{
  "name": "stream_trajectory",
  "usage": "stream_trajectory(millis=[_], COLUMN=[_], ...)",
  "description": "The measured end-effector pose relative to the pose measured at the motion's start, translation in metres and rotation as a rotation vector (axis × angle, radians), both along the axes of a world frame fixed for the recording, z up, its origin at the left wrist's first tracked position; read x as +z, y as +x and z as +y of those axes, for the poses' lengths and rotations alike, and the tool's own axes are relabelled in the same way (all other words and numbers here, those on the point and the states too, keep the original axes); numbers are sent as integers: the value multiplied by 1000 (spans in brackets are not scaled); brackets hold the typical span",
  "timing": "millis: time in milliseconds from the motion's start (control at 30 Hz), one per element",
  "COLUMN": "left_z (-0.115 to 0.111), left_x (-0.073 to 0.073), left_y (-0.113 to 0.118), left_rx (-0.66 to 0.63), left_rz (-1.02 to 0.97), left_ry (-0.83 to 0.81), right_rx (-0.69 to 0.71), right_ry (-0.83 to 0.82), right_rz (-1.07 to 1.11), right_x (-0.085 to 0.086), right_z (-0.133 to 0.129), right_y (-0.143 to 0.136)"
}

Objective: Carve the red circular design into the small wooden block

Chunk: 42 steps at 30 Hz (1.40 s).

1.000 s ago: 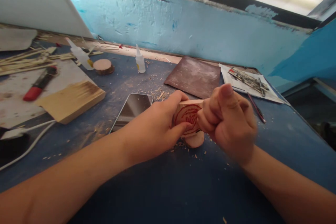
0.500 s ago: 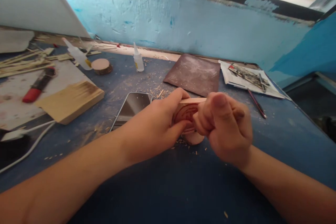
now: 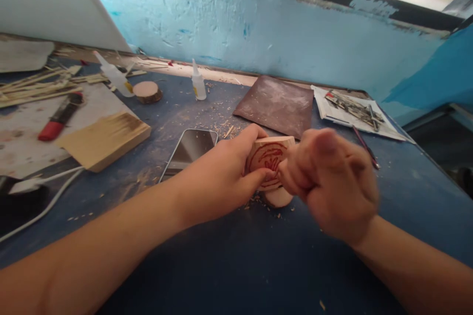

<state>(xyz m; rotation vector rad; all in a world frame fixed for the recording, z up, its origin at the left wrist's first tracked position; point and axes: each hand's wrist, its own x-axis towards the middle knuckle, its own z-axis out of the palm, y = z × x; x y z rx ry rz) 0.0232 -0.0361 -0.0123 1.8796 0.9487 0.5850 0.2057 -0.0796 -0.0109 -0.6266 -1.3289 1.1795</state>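
Note:
My left hand [image 3: 229, 172] grips a small pale wooden block [image 3: 258, 157] by its left side, thumb on the front face. That face carries a red round outline with red marks inside. Close against the block's right edge is my right hand [image 3: 332, 182], its fingers curled into a fist. Whatever it grips is hidden behind the fingers. Below the block a round wood slice [image 3: 279, 198] rests on the blue table [image 3: 236, 261], with wood shavings scattered around it. A phone [image 3: 192, 146] lies behind my left wrist.
At left are a larger wooden block [image 3: 111, 140], a red-and-black tool [image 3: 61, 115], a white cable [image 3: 55, 197] and thin sticks. Two glue bottles [image 3: 198, 83] [image 3: 114, 76] and another wood slice [image 3: 147, 92] stand behind. Sandpaper [image 3: 277, 103] and a pen [image 3: 365, 146] lie to the right.
My right hand has moved a little to the right, showing more of the red-marked face. The left hand keeps its hold on the block. The view has shifted slightly.

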Motion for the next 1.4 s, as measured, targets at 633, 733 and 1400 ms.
stream_trajectory(millis=[633, 733, 1400], left_z=[0, 1, -10], left_x=[0, -2, 5], left_y=[0, 0, 4], left_rx=[-12, 4, -28], left_rz=[27, 37, 170], left_ry=[10, -4, 186], right_rx=[-89, -82, -108], right_ry=[-34, -91, 107], right_rz=[4, 68, -37], right_x=[-24, -17, -17], right_z=[2, 5, -5], right_y=[-5, -3, -5])
